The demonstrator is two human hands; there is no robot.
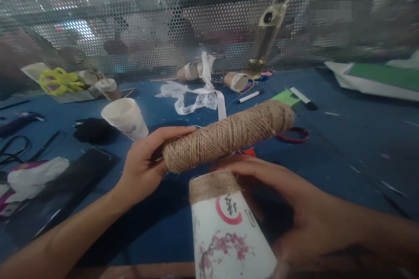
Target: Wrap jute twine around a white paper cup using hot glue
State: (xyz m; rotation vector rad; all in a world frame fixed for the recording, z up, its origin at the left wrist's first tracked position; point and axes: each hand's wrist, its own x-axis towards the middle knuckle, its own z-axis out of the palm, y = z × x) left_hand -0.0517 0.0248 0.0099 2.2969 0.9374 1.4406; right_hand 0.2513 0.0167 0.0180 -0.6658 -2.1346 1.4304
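Observation:
In my left hand (147,161) is the near end of a long roll of jute twine (225,135), tilted up to the right. Just below it stands a white paper cup (229,235), bottom end up, printed with pink blossoms, a red arc and dark writing. Brown twine (212,185) is wound in a band around the cup's upper end. My right hand (281,192) curves around the cup's right side, its fingers by the twine band and its thumb low on the cup. Part of those fingers is hidden behind the cup and roll.
A stack of paper cups (126,117) stands at left, near a box with yellow-handled scissors (60,80). White lace ribbon (199,100), twine-wrapped cups (237,82), a marker (250,96) and a clear bottle (268,30) lie or stand beyond. A perforated metal screen (147,30) borders the table.

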